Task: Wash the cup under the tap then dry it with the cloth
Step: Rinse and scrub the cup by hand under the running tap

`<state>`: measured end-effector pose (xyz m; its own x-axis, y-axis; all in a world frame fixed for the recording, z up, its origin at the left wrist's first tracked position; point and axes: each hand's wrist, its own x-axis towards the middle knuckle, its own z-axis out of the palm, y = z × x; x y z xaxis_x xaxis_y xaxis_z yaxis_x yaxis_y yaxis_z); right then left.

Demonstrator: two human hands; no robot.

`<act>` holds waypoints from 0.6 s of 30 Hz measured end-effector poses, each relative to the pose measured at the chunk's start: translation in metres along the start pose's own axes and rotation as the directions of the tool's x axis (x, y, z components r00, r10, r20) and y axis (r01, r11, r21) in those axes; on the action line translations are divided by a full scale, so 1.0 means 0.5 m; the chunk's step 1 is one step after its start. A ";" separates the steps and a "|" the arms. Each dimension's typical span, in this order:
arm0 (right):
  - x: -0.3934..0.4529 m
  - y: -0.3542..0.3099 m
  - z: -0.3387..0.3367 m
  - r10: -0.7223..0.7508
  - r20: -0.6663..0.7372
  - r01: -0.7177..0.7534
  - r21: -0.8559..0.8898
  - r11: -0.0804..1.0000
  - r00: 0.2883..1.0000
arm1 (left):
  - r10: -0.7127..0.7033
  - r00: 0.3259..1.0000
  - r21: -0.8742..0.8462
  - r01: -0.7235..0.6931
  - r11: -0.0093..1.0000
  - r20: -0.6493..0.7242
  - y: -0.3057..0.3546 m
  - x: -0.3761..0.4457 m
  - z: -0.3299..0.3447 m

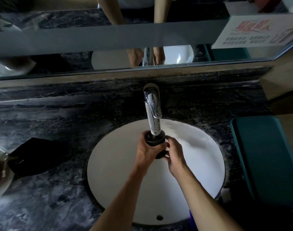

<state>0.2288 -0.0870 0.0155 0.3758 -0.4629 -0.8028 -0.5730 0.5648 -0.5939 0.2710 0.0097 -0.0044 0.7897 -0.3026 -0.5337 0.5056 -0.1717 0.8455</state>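
Two hands, left hand [146,151], right hand [174,153], cup [154,140] under tap [152,107]

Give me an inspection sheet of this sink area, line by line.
Surface: dark marbled counter around a white round basin.
Job's things: dark cup held upright under the tap; dark cloth lies on the counter, left of the basin.
Clutter: teal tray right of the basin; a pale object at the left edge, unclear.
Grippers: left hand wraps the cup; right hand touches its handle side.
Cables: nothing seen.
Surroundings: mirror behind the tap, with a printed notice.
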 end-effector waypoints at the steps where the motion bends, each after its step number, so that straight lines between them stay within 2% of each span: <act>1: 0.002 0.001 0.003 -0.040 -0.004 0.040 -0.022 0.999 0.999 | -0.040 0.999 -0.003 0.040 0.999 0.029 0.009 0.003 0.006; 3: -0.003 -0.002 0.010 -0.110 0.017 0.111 -0.075 0.991 0.994 | -0.119 0.990 -0.056 0.123 0.991 0.073 0.016 0.008 0.014; 5: -0.011 -0.010 0.015 -0.171 0.078 0.182 -0.170 0.968 0.982 | -0.248 0.968 -0.155 0.253 0.955 0.045 0.015 0.010 0.019; 8: -0.020 -0.007 0.022 -0.236 0.192 0.289 -0.327 0.900 0.953 | -0.449 0.893 -0.281 0.438 0.854 0.026 0.000 0.019 0.008; 11: -0.029 0.010 0.029 -0.258 0.149 0.295 -0.345 0.891 0.954 | -0.517 0.845 -0.334 0.531 0.779 0.137 0.012 0.024 -0.008; 15: -0.045 0.000 0.032 -0.332 0.083 0.340 -0.348 0.874 0.940 | -0.627 0.752 -0.389 0.649 0.653 0.202 0.017 0.018 -0.014; 18: -0.052 -0.015 0.032 -0.328 0.070 0.328 -0.386 0.862 0.942 | -0.649 0.729 -0.484 0.658 0.577 0.216 0.029 -0.002 -0.023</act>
<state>0.2348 -0.0684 0.0402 0.5927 -0.5735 -0.5656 -0.6517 0.0712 -0.7551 0.2815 0.0181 0.0084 0.1722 -0.3117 -0.9344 0.9794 0.1558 0.1286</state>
